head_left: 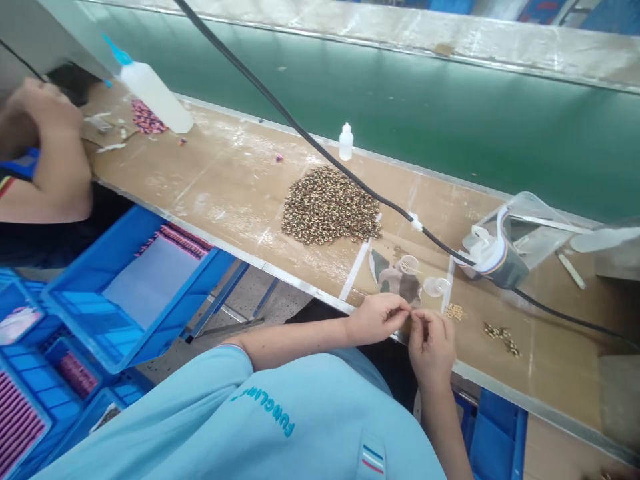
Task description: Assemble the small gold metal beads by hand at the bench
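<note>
My left hand (376,319) and my right hand (433,339) meet at the fingertips just over the table's front edge. Both are closed in a pinch; whatever lies between the fingers is too small to make out. Behind them a camouflage-patterned cloth piece (393,279) lies on the table, with a small clear cup (409,265) on it and a clear round dish (436,287) beside it. A few tan pieces (454,311) sit near my right hand. Beyond the cloth, to the left, spreads a large pile of small gold-and-dark pieces (327,207).
A black cable (300,127) crosses above the table. A small white bottle (346,143) stands at the back; a large bottle (157,97) leans left. Right are a clear container (533,217) and dark-gold pieces (503,337). Another person's arm (57,153) and blue bins (125,287) are left.
</note>
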`<state>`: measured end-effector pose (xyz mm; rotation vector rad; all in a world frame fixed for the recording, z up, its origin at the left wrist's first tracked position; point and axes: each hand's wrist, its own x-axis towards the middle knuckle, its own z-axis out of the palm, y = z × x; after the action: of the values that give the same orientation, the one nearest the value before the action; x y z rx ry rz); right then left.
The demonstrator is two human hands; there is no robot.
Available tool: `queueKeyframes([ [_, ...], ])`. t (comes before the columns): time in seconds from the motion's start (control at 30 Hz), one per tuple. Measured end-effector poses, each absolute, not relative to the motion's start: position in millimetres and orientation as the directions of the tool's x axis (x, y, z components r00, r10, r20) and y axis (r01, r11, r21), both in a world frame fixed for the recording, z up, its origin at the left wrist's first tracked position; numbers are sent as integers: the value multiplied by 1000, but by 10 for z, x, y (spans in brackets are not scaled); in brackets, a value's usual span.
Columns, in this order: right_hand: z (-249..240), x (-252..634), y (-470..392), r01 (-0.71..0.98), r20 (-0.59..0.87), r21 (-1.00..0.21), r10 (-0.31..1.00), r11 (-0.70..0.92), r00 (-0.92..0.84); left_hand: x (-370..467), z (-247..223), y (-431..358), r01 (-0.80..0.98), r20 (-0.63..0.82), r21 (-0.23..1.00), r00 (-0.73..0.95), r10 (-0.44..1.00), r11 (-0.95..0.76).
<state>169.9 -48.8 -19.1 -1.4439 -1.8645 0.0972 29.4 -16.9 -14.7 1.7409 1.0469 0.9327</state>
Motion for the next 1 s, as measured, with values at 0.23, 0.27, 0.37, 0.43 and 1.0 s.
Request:
queueKeyframes([
  [0.23,-196,1691,-487,800,541,-486,840,353,-42,284,-128,-167,231,132,946,361,923,-226],
  [0.27,-197,1690,-489,797,537,-492,843,350,-39,280,-127,-169,225,136,947,361,923,-227],
  [0.37,-200,1689,-494,791,522,-510,853,337,-27,271,-122,-175,209,146,950,358,922,-232],
  [0.43,-196,1686,-497,786,507,-527,862,323,-15,267,-118,-175,214,136,951,359,923,-223],
  [1.0,-208,1660,-499,786,474,-544,880,294,0,268,-134,-164,245,139,940,358,923,-237],
])
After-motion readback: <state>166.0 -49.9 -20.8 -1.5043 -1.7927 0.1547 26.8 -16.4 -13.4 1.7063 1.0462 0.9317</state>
